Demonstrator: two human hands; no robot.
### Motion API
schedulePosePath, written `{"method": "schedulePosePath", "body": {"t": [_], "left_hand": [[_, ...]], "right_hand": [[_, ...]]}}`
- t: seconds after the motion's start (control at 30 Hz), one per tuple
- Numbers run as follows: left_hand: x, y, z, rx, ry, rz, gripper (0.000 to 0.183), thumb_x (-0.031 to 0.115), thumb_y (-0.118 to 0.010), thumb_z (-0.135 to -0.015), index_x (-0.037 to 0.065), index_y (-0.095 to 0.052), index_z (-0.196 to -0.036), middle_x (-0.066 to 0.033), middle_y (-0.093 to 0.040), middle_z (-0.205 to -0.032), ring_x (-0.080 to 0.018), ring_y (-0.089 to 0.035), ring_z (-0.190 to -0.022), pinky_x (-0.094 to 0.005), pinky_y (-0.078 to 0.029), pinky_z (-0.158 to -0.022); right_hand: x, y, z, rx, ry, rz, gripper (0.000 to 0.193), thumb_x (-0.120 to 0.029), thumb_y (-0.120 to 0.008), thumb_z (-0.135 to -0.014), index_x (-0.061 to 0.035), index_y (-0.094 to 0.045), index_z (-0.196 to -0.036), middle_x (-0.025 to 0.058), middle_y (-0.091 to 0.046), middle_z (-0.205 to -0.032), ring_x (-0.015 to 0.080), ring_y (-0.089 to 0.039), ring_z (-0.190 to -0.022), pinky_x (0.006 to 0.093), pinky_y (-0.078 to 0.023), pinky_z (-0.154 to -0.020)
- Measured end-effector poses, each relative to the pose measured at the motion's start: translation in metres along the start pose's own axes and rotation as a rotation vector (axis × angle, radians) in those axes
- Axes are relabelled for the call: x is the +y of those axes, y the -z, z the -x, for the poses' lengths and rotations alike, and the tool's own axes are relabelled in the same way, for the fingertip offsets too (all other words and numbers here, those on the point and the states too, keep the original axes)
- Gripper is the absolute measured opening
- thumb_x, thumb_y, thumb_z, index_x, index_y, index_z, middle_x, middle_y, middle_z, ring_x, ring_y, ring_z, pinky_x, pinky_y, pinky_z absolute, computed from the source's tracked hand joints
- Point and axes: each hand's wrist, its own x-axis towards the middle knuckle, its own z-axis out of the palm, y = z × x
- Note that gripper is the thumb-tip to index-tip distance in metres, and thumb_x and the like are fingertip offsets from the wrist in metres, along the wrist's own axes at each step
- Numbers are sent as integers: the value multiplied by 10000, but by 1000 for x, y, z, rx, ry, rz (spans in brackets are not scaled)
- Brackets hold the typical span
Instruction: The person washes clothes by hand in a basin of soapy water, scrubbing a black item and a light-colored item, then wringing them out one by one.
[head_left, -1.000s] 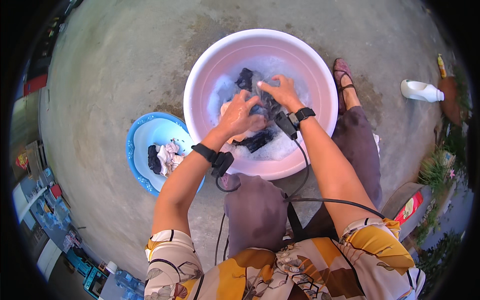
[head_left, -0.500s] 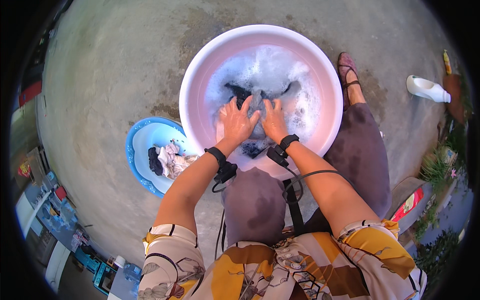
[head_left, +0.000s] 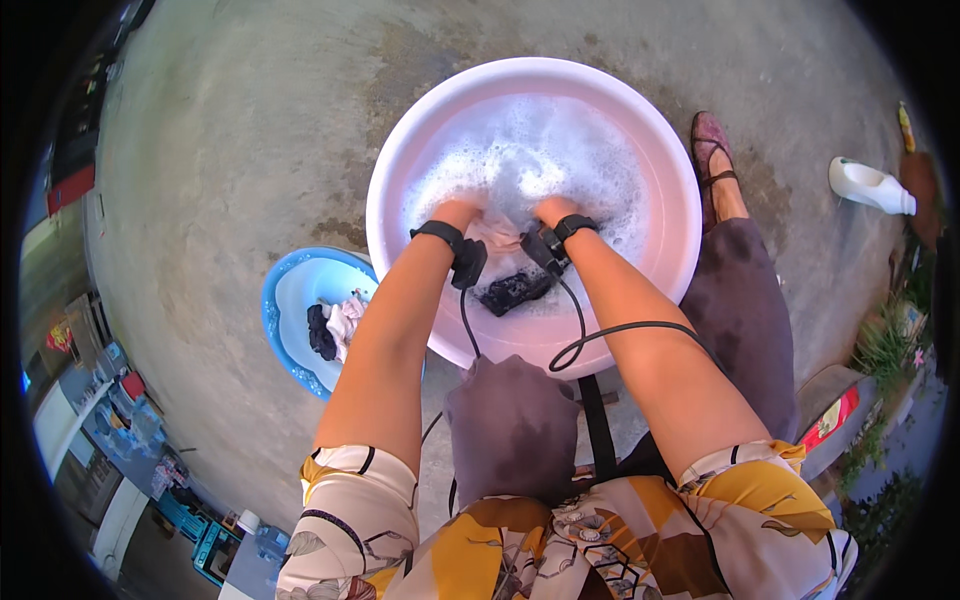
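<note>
A large pink basin [head_left: 385, 200] holds soapy water topped with white suds [head_left: 540, 130]. Both wrists wear black straps with small cabled devices. My left hand [head_left: 460, 211] is sunk in the foam up to near the wrist, its fingers out of sight. Alongside it, my right hand [head_left: 553, 208] is likewise under the suds, so its grip does not show. Pale pink cloth [head_left: 497, 234] lies in the water between the two wrists. Closer to me, a dark wet cloth [head_left: 516, 291] floats beneath the right wrist's device.
To the left, a smaller blue basin [head_left: 272, 310] contains dark and pale pieces of clothing [head_left: 342, 322], partly covered by my left forearm. A white plastic bottle [head_left: 872, 186] lies on the concrete floor [head_left: 250, 150] at the right. My right foot [head_left: 712, 150] stands beside the big basin.
Both hands have pushed forward and down, from spread fingers in sight over the cloth to under the foam. The dark cloth now shows nearer to me, and the pink cloth shows between the wrists.
</note>
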Motion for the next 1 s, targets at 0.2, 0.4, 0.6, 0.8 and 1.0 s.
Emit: {"method": "schedulePosePath", "body": {"t": [0.2, 0.4, 0.6, 0.8, 1.0], "left_hand": [[66, 16, 93, 723, -259, 129, 146, 201, -619, -793, 95, -596, -889, -100, -590, -829, -313, -586, -845, -462, -407, -690], [88, -13, 187, 552, -478, 435, 260, 175, -684, -740, 101, -583, -969, -105, -523, -879, -287, -549, -890, -435, -386, -804], [72, -44, 184, 733, 73, -34, 841, 525, -724, -665, 304, -366, -1394, -263, -296, -1362, -467, -337, -1167, -522, -333, -976], [57, -44, 119, 627, 38, 152, 738, 547, -677, -708, 260, -432, -1341, -245, -340, -1332, -456, -336, -1182, -504, -411, -926], [43, -9, 101, 285, 49, 142, 446, 481, -540, -849, 157, -613, -1148, -221, -619, -1032, -361, -593, -950, -446, -461, -859]], "right_hand": [[-10, 61, 72, -147, -112, -1561, 755, -555, -525, -818, -16, -420, -1336, 200, -477, -1313, 310, -468, -1194, 368, -394, -959], [1, -5, 106, 255, -165, -788, 903, -475, -722, -686, -127, -319, -1415, 301, -145, -1452, 428, -261, -1321, 419, -286, -1065], [-37, -64, 145, 426, -78, -526, 719, -136, -681, -728, -268, -393, -1372, 289, -190, -1430, 458, -345, -1262, 451, -360, -1012], [-35, -51, 121, 435, -155, -476, 605, -121, -680, -746, -170, -462, -1308, 274, -265, -1391, 453, -486, -1101, 466, -429, -920], [-24, -49, 97, 319, -179, -352, 263, -236, -664, -785, -50, -662, -971, 226, -629, -979, 412, -606, -855, 465, -492, -760]]}}
